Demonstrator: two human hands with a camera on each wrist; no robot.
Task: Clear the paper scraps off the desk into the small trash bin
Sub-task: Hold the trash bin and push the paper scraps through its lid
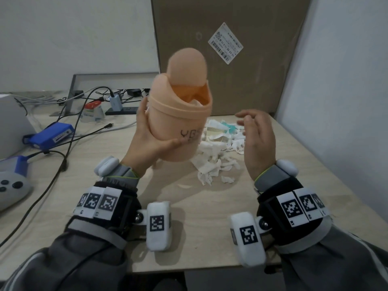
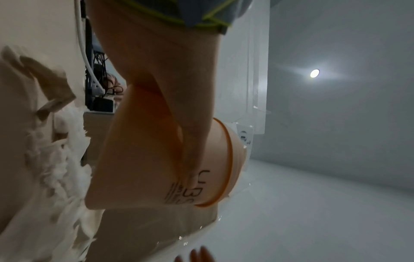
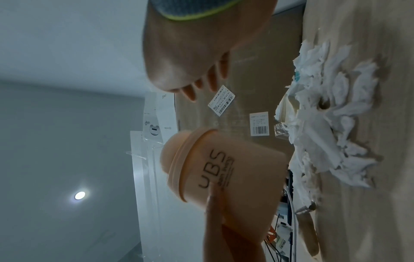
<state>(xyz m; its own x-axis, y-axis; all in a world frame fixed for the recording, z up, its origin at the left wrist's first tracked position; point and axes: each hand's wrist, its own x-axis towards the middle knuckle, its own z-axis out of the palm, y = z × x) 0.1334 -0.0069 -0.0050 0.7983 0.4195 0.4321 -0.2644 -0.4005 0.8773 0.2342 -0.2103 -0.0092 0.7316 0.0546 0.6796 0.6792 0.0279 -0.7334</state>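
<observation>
A small peach trash bin (image 1: 178, 120) with a swing lid and black "UBS" lettering is lifted off the desk, tilted a little to the right. My left hand (image 1: 147, 139) grips its body, thumb across the front by the lettering, fingers round the far side. The lid flap stands up and the mouth is open. The bin (image 2: 156, 159) fills the left wrist view and shows in the right wrist view as the bin (image 3: 224, 170). A heap of white paper scraps (image 1: 218, 150) lies on the desk behind and right of the bin. My right hand (image 1: 256, 135) hovers over the heap, fingers loosely spread, holding nothing.
A big cardboard box (image 1: 231, 55) stands against the wall behind the scraps. At the left lie black cables (image 1: 63, 148), a blue device (image 1: 52, 135), a grey controller (image 1: 10, 185) and a power strip (image 1: 123, 110). The desk's front edge (image 1: 189, 267) is near my forearms.
</observation>
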